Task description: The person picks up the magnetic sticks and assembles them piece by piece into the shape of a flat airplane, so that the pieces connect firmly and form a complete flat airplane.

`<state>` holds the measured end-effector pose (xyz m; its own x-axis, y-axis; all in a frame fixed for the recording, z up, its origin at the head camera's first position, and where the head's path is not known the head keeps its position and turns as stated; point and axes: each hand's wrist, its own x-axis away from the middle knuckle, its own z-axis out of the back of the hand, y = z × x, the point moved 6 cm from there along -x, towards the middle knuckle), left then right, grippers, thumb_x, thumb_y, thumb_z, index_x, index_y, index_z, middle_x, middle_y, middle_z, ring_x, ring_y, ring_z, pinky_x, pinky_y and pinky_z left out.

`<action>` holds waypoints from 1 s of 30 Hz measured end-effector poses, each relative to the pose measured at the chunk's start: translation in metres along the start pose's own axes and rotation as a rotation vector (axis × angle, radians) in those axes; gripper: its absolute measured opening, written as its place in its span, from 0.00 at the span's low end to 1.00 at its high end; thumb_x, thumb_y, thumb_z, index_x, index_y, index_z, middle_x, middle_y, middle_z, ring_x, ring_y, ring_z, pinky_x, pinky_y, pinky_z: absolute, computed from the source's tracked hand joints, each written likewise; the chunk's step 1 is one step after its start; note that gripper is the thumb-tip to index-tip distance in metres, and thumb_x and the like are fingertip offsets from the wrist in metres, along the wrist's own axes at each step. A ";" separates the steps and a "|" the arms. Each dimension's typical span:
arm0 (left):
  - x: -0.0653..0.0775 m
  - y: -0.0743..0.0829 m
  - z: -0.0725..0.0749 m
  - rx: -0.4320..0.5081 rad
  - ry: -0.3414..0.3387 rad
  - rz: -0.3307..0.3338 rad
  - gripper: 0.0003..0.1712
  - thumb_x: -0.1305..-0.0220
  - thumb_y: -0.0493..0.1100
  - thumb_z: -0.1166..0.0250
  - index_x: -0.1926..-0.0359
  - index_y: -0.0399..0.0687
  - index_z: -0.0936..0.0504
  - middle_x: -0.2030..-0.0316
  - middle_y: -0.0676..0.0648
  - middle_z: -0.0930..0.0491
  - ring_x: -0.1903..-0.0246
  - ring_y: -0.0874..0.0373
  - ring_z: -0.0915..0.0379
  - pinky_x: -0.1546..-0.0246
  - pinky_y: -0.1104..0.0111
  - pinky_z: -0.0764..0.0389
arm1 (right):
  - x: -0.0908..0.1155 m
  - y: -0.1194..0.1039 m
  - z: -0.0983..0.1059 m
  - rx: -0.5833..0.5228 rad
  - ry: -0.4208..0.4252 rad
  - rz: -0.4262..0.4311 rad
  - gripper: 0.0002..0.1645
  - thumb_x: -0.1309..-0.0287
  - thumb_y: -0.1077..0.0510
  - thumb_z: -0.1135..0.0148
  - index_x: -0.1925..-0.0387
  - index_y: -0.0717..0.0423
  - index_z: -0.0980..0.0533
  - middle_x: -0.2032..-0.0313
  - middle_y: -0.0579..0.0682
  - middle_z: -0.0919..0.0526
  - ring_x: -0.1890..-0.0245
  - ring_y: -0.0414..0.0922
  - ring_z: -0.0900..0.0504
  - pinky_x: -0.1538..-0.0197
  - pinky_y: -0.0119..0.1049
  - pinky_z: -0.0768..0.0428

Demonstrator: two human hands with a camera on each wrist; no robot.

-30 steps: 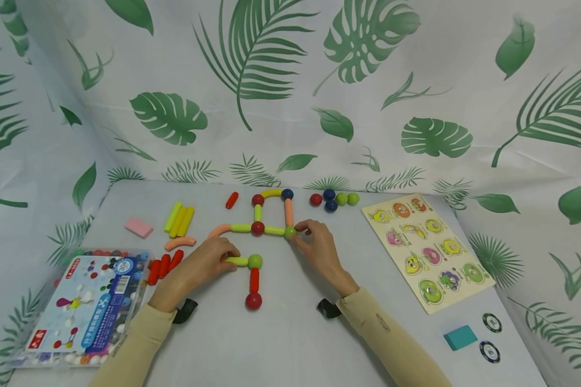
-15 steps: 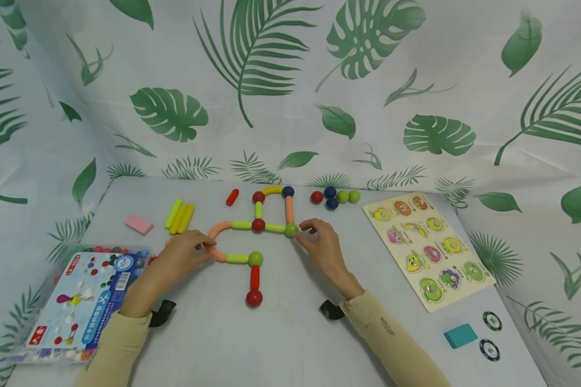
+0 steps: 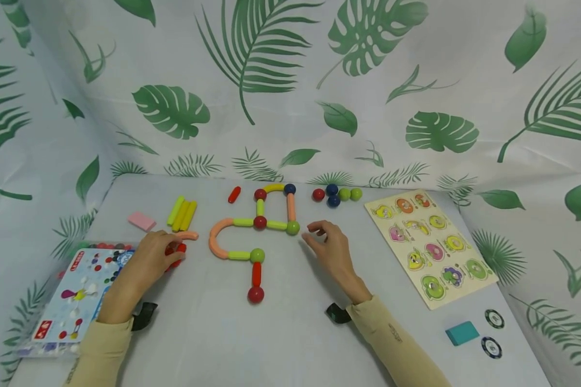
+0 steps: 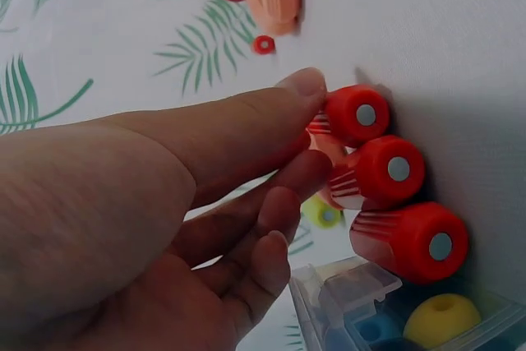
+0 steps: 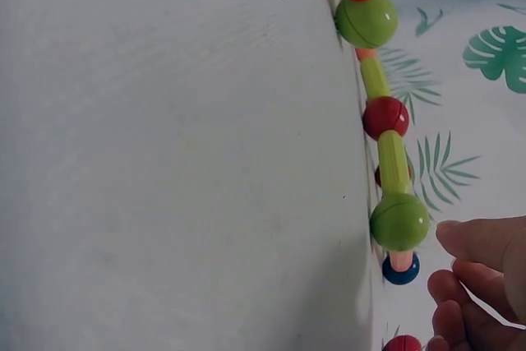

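Note:
My left hand (image 3: 147,263) is at several red magnetic rods (image 4: 399,170) lying side by side near the box. In the left wrist view its thumb and a fingertip pinch the uppermost red magnetic rod (image 4: 366,113); the rod's far end is hidden. My right hand (image 3: 331,247) holds nothing, fingers loosely bent, just right of a green ball (image 3: 292,228). That ball ends a figure of rods and balls. Two curved orange rods (image 3: 215,242) form its left bend, a red ball (image 3: 260,222) sits in its middle, and another red ball (image 3: 255,294) ends it below.
A box of model parts (image 3: 68,301) stands at left. Yellow rods (image 3: 184,216), a loose curved orange rod (image 3: 190,235) and a pink block (image 3: 141,221) lie behind the left hand. Loose balls (image 3: 333,200), a fruit puzzle board (image 3: 428,247) and a teal block (image 3: 462,333) are farther right.
My left hand placed a curved orange rod at the figure's left bend, let go and moved left to the red magnetic rods. The right hand drew slightly away from the green ball.

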<state>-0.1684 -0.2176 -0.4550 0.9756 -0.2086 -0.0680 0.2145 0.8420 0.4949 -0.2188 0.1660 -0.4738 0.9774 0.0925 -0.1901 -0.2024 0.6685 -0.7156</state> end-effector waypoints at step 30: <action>-0.021 -0.020 0.007 -0.037 -0.001 0.092 0.25 0.35 0.57 0.32 0.68 0.36 0.14 0.81 0.47 0.28 0.75 0.52 0.32 0.68 0.61 0.28 | 0.000 0.011 0.005 -0.025 0.038 0.028 0.13 0.36 0.53 0.30 0.55 0.55 0.18 0.58 0.51 0.14 0.57 0.48 0.20 0.54 0.40 0.24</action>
<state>-0.1936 -0.2334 -0.4568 0.9912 -0.1305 -0.0225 0.1259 0.8752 0.4671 -0.2208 0.1773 -0.4784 0.9684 0.0822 -0.2356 -0.2316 0.6475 -0.7260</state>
